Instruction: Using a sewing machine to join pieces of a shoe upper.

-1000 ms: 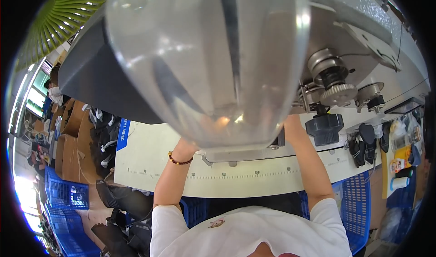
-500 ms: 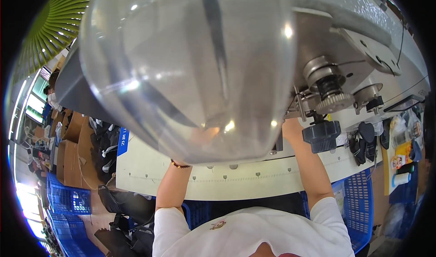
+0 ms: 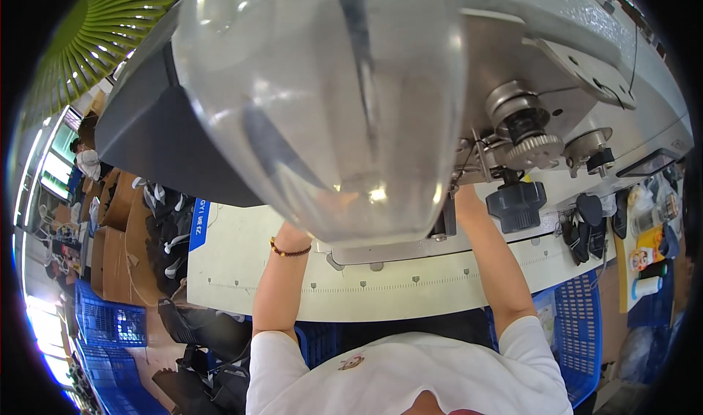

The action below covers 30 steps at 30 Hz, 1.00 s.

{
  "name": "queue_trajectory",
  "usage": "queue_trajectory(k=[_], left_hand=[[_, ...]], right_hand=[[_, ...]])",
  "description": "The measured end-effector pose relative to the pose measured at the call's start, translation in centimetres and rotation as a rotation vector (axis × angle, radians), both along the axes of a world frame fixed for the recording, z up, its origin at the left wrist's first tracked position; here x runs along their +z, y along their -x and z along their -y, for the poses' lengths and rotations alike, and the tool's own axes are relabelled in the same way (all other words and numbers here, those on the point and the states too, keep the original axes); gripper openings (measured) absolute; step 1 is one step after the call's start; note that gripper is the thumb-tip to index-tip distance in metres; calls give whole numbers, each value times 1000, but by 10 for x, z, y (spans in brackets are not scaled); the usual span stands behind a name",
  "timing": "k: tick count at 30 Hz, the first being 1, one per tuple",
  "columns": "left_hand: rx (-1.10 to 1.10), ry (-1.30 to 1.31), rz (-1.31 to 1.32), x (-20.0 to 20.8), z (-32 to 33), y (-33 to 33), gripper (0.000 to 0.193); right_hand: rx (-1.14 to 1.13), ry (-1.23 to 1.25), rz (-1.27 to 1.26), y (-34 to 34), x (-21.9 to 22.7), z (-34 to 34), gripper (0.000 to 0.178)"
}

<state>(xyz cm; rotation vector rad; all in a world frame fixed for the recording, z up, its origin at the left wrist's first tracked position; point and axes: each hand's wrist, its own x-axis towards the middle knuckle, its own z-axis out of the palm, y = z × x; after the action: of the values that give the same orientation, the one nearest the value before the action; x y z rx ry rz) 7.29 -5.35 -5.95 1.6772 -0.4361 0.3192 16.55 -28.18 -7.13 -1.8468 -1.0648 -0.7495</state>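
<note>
I am at a sewing machine (image 3: 586,115) with a large clear guard (image 3: 322,122) in front of its head. My left hand (image 3: 294,235), with a beaded bracelet (image 3: 291,248) at the wrist, reaches under the guard. Only blurred skin tones show through the plastic, so its fingers cannot be made out. My right hand (image 3: 466,199) goes in behind the black knob (image 3: 516,206) and thread-tension parts, which cover its fingers. Whatever either hand touches is hidden. Both forearms rest over the pale worktable (image 3: 388,298) with a printed ruler along its front.
Dark shoe-like pieces (image 3: 586,228) lie at the table's right end, beside thread spools (image 3: 646,287). Blue crates stand at right (image 3: 578,327) and left (image 3: 110,320). Cardboard boxes (image 3: 113,261) and more dark pieces are at left. A green fan (image 3: 102,34) is upper left; a person (image 3: 88,162) sits far off.
My left hand has moved slightly farther in, and its bracelet now shows more fully. The guard and machine head sit a little differently in view. My right arm has barely shifted.
</note>
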Motion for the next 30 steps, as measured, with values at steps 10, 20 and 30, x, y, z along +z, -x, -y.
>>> queue_trajectory(k=[10, 20, 30], left_hand=[[280, -314, -177, -31, -44, -11, 33], [-60, -169, -74, -28, -47, -35, 38], [-476, 796, -288, 12, -11, -20, 21]], right_hand=[[-43, 103, 222, 6, 0, 8, 33], [124, -326, -272, 16, -4, 1, 26], [-176, 657, -331, 46, 84, 14, 34]])
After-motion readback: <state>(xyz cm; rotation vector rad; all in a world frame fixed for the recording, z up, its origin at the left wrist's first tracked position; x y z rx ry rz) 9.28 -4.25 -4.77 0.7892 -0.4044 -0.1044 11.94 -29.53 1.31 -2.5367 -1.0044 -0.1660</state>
